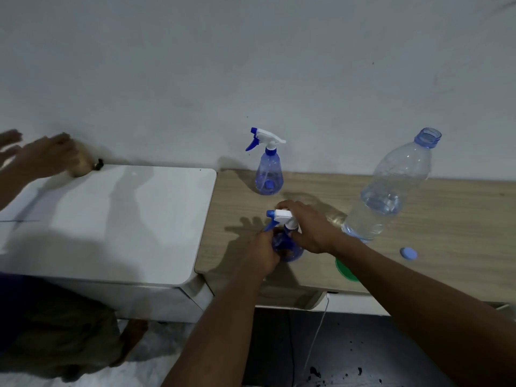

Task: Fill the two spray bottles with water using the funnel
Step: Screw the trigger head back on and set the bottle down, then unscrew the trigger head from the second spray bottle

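While the left hand [262,251] wraps closed around the blue body of the near spray bottle [286,241], the right hand [308,227] closes over its white trigger head from above, fingers curled about the collar — the bottle stands upright near the front edge of the wooden counter [446,219], toward its left end. The second spray bottle [268,170] stands upright at the back edge, close to the wall, with its trigger head on. A large clear water bottle [391,188], uncapped and partly full, stands to the right of the hands; its blue cap [408,253] lies flat on the counter just in front of it. A green funnel [344,270] peeks out from under the right forearm at the front edge. To the left sits a white cabinet top [125,219] — another person's hand [47,155] rests at its far left corner.
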A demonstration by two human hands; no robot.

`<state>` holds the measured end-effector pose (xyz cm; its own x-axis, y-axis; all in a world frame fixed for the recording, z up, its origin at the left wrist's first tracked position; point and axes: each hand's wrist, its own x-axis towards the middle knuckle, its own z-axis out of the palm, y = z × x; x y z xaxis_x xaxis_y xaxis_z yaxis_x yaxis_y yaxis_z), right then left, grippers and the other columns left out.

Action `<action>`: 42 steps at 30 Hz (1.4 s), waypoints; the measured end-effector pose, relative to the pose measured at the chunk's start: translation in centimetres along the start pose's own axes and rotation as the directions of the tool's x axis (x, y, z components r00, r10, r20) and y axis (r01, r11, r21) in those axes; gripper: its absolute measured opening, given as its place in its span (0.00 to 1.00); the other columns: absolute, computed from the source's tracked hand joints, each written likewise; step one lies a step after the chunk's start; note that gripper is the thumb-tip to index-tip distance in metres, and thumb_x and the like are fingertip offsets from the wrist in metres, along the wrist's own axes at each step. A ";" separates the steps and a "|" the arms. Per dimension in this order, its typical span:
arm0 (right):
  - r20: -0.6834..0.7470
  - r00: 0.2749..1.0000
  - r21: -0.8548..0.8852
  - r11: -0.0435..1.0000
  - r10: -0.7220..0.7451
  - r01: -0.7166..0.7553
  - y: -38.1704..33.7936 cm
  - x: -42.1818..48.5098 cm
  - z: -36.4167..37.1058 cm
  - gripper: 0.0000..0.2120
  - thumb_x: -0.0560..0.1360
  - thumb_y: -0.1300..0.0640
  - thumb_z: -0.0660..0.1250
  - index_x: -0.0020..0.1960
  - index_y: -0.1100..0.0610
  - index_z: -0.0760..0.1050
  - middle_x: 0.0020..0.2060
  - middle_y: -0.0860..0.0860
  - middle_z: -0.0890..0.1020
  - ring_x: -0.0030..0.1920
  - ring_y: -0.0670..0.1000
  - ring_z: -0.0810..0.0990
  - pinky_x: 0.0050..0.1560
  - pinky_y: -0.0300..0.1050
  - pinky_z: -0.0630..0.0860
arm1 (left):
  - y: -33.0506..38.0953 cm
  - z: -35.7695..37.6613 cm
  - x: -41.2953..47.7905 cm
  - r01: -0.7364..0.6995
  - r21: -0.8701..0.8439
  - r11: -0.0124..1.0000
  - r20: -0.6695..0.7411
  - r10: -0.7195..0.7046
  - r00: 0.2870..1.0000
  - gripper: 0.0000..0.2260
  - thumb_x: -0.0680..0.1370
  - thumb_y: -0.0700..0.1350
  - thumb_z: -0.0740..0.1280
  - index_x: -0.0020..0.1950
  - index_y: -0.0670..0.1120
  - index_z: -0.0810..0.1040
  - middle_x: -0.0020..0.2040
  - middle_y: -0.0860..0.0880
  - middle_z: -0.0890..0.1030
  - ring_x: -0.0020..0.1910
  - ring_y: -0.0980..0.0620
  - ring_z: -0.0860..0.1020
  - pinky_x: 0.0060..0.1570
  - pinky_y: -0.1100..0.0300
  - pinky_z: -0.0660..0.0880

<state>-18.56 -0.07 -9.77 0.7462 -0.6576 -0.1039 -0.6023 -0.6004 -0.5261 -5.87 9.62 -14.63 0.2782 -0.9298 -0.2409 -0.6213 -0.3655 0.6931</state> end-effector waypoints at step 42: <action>-0.103 0.968 0.136 0.967 0.228 -0.214 -1.1 0.5 -15.3 0.10 0.77 0.57 0.68 0.56 0.61 0.75 0.40 0.58 0.84 0.38 0.56 0.82 0.39 0.51 0.80 | -0.5 -0.2 0.1 -0.011 -0.169 0.986 0.020 0.014 1.000 0.24 0.70 0.44 0.77 0.65 0.51 0.78 0.54 0.52 0.83 0.51 0.52 0.80 0.45 0.64 0.69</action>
<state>-21.88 -6.69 3.72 0.5555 -0.8207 -0.1337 -0.7035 -0.3782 -0.6017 -5.42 9.76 -14.89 0.2548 -0.9356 -0.2444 -0.4914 -0.3429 0.8006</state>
